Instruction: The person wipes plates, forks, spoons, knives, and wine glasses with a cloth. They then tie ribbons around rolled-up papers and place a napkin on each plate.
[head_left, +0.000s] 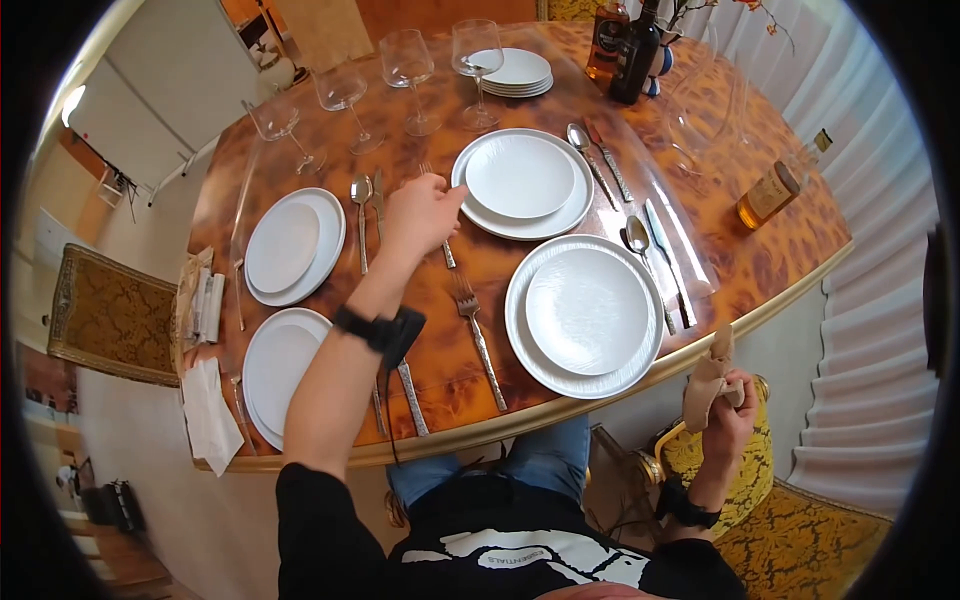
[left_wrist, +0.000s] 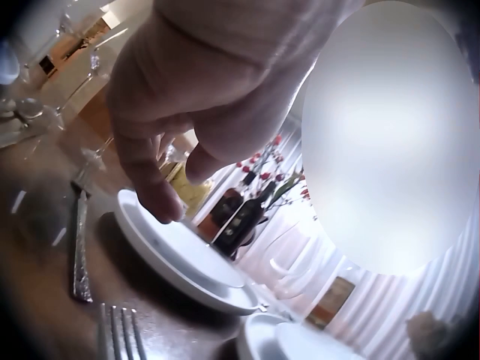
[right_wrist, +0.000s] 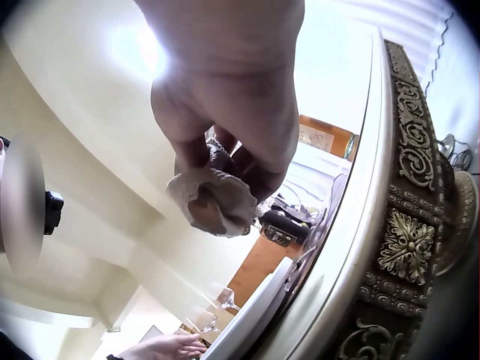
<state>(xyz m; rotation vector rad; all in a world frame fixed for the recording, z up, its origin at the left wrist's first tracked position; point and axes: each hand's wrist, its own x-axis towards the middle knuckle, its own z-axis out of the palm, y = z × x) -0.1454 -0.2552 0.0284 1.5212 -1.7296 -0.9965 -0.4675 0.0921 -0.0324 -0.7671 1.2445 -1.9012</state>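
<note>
My left hand [head_left: 425, 212] reaches over the table, its fingertips at the left rim of the farther large white plate [head_left: 475, 218], which bears a smaller plate [head_left: 520, 178]. In the left wrist view its fingers [left_wrist: 159, 196] point down over that rim, loosely bent. A fork [head_left: 448, 252] lies just below this hand, partly hidden by it. My right hand [head_left: 733, 418] grips a crumpled beige cloth [head_left: 702, 392] off the table's right front edge. In the right wrist view the cloth [right_wrist: 214, 202] bunches out beneath the fingers.
The nearer plate stack [head_left: 585, 310] sits between a fork [head_left: 478, 340] and a spoon [head_left: 638, 236] with a knife [head_left: 665, 250]. Tall wine glasses [head_left: 407, 65] and stacked plates [head_left: 518, 72] stand farther back. Bottles [head_left: 636, 58] stand back right; another bottle [head_left: 768, 196] is at right.
</note>
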